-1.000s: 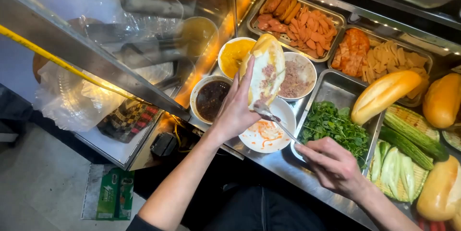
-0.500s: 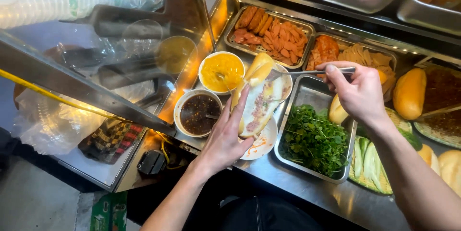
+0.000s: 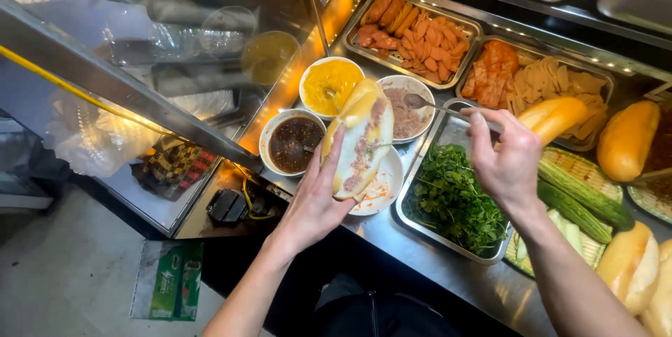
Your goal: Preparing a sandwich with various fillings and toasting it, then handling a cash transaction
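Observation:
My left hand (image 3: 316,200) holds a split-open bread roll (image 3: 360,142) with a pinkish spread and bits of filling inside, above a white plate (image 3: 381,190) smeared with red sauce. My right hand (image 3: 505,160) grips a metal spoon (image 3: 427,104) whose bowl reaches into a white bowl of minced meat paste (image 3: 406,114). A bowl of yellow sauce (image 3: 329,85) and a bowl of dark sauce (image 3: 292,142) stand left of the roll.
A steel tray of green herbs (image 3: 451,200) lies under my right hand. Trays of sliced sausage (image 3: 413,32) and sliced cold cuts (image 3: 535,81) sit behind. Cucumber strips (image 3: 581,193) and whole bread rolls (image 3: 626,141) are at the right. A glass case (image 3: 175,50) stands at the left.
My right hand has moved left with the spoon, from over the cold-cut tray to the bowl of meat paste. My left hand keeps the open roll almost in place.

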